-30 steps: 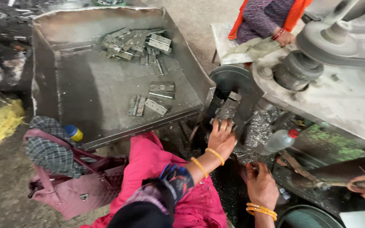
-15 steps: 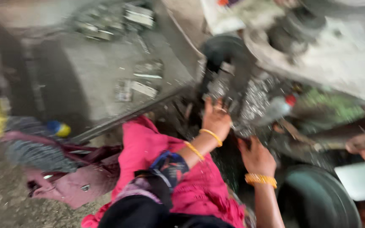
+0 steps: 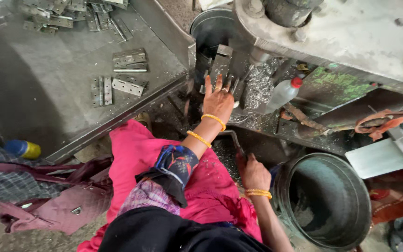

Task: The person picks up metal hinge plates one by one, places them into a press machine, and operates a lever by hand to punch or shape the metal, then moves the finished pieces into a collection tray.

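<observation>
under machine: l hand (image 3: 218, 99) on grey flat hinge plates (image 3: 220, 65), upright.

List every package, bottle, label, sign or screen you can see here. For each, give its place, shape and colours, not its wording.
Squeeze bottle: lying tilted under the machine, right of the left hand; pale, translucent, red cap.
Can or bottle: far left, on its side; blue and yellow.
No signs or screens.

Metal workshop, heavy grimy press machine (image 3: 341, 32), steel hinges (image 3: 129, 86) on sheet-metal tray (image 3: 33, 116) left of it, metal shavings (image 3: 257, 86) beneath, steel drum (image 3: 325, 203) below.
</observation>
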